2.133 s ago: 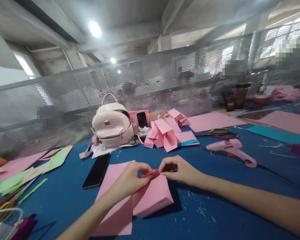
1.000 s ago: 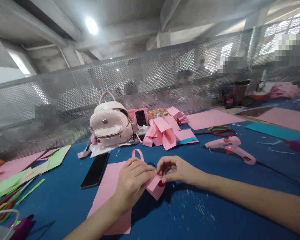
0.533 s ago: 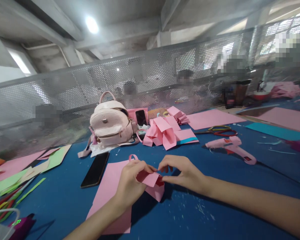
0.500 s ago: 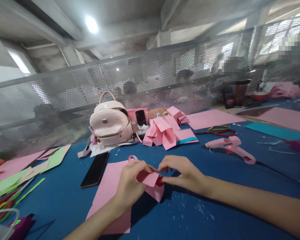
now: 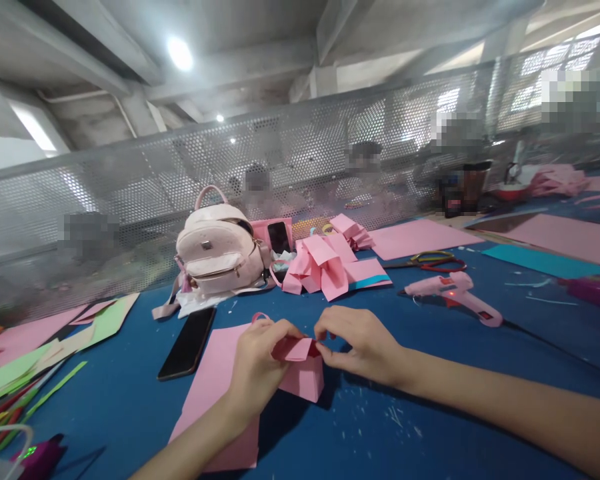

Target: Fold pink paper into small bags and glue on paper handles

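Note:
A small folded pink paper box (image 5: pixel 306 381) is in my left hand (image 5: pixel 259 357), whose fingers are closed around its left side. Its top flap sticks up and bends over toward the opening. At the box's upper right edge, my right hand (image 5: pixel 361 341) has thumb and forefinger close together at the paper; their tips seem to pinch the rim. Beneath my left wrist lies a flat pink paper sheet (image 5: pixel 220 373). Behind my left hand a small pink paper loop (image 5: pixel 260 316) shows; what it joins to is hidden.
A black phone (image 5: pixel 188 345) lies left of the sheet. Behind stand a pale pink backpack (image 5: pixel 215 248) and folded pink paper pieces (image 5: pixel 325 263). To the right are scissors (image 5: pixel 439 260) and a pink glue gun (image 5: pixel 453 292) with its cord. Coloured paper (image 5: pixel 35 357) covers the left side.
The paper box has tipped more upright, showing more of its front face, and its flap looks flatter. My right fingertips have drawn closer together at its edge. The view has shifted slightly.

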`<action>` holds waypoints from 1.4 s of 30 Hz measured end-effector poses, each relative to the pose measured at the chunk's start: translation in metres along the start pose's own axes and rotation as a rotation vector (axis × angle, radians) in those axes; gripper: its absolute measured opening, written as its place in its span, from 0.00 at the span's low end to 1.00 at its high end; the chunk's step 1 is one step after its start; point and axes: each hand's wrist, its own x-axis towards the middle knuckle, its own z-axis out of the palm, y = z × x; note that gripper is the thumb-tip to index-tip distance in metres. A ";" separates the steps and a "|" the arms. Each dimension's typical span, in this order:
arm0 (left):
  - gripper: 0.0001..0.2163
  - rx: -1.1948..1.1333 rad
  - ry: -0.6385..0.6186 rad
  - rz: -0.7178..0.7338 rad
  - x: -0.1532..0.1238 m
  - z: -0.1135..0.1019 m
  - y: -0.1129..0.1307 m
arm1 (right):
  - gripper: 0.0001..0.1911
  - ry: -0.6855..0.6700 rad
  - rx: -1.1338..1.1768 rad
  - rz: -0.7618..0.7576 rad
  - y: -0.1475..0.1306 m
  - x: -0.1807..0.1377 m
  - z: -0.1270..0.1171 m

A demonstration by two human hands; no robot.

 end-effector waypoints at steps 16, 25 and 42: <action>0.15 -0.038 -0.015 -0.005 0.003 0.000 -0.001 | 0.03 -0.028 0.198 0.051 0.001 -0.002 -0.002; 0.10 -0.055 -0.014 -0.036 0.004 -0.002 0.002 | 0.09 -0.075 0.234 0.066 0.002 0.000 -0.003; 0.10 -0.058 -0.003 0.105 0.001 -0.001 0.009 | 0.10 -0.015 0.457 0.229 0.002 0.002 -0.004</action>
